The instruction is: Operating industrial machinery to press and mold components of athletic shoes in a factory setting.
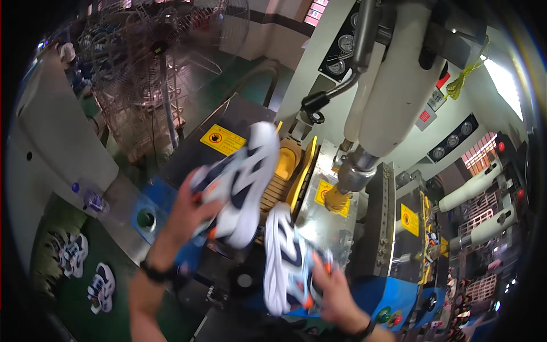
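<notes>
My left hand (188, 214) is closed round a white, navy and orange sneaker (249, 191), held toe up with its thick white sole turned to the right. In my right hand (337, 293) is a matching sneaker (277, 265), also toe up, its white sole facing left. Both shoes are in the air in front of a press machine, blurred a little by motion. Behind them lies the machine's yellow sole-shaped pad (286, 163) between yellow side plates (305, 176). Just right of the pad, a metal press rod (359, 169) hangs from a thick pale arm (396, 85).
Several similar sneakers (101, 288) rest on the green floor at lower left. A plastic bottle (91, 199) stands by the left machine. Green and red buttons (390, 317) sit on the blue front panel. A large fan (159, 48) stands behind, and more press arms (470, 191) line the right.
</notes>
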Tool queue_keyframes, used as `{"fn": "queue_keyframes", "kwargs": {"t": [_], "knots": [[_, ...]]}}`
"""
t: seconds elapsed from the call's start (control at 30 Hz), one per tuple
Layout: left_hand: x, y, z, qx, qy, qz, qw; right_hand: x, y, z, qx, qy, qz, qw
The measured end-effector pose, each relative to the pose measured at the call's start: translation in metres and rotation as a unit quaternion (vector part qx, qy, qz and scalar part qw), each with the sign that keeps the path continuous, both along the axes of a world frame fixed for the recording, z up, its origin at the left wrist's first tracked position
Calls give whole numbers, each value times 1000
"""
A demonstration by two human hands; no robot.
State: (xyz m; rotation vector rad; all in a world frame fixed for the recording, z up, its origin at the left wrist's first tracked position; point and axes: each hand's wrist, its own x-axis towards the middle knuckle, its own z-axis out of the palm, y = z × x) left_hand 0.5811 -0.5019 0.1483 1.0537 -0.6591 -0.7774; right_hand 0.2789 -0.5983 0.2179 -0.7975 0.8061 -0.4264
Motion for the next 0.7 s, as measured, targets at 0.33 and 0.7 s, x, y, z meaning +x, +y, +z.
{"fn": "queue_keyframes", "kwargs": {"t": [0.33,0.7], "knots": [[-128,300,-75,298,30,441,846,217,-124,-110,-570,427,-24,702],[-286,310,-194,458,28,244,854,219,-142,-146,-566,433,-35,701]]}}
